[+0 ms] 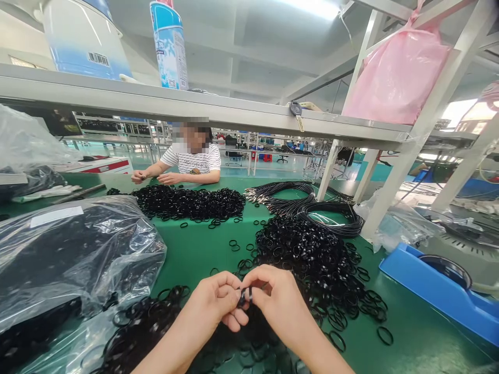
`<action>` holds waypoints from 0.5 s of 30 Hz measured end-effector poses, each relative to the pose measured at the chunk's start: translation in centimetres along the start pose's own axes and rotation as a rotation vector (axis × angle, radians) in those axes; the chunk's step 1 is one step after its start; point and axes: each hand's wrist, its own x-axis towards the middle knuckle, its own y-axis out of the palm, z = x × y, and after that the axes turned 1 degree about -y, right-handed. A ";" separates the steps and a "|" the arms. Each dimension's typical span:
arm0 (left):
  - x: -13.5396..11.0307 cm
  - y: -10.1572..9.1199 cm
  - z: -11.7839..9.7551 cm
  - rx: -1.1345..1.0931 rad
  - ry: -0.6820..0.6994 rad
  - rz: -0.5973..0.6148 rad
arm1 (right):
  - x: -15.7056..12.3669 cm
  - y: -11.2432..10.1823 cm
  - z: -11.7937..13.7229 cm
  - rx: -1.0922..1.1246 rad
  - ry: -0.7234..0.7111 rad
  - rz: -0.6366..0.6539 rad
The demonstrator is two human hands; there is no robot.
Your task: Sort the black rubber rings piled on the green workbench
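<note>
My left hand (220,300) and my right hand (270,291) meet low in the middle of the head view, over the green table. Between the fingertips of both are a few small black rubber-like rings (245,297), gripped close together; the fingers partly hide them. Both hands are closed in a pinch. Beyond my right hand spreads a large heap of loose black rings (312,257). Another pile of black rings (144,330) lies beside my left forearm, and more dark rings sit beneath the hands, partly hidden by them.
Across the green table (198,252) a person (195,161) handles another ring heap (191,202). Coiled black cables (331,218) lie behind my heap. A clear plastic bag (78,254) stands left, a blue tape dispenser (440,296) right. A shelf (234,111) spans overhead.
</note>
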 end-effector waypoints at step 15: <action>-0.3 0.2 -0.1 0.470 0.152 -0.145 | 0.4 -1.6 -1.0 0.034 0.086 -0.059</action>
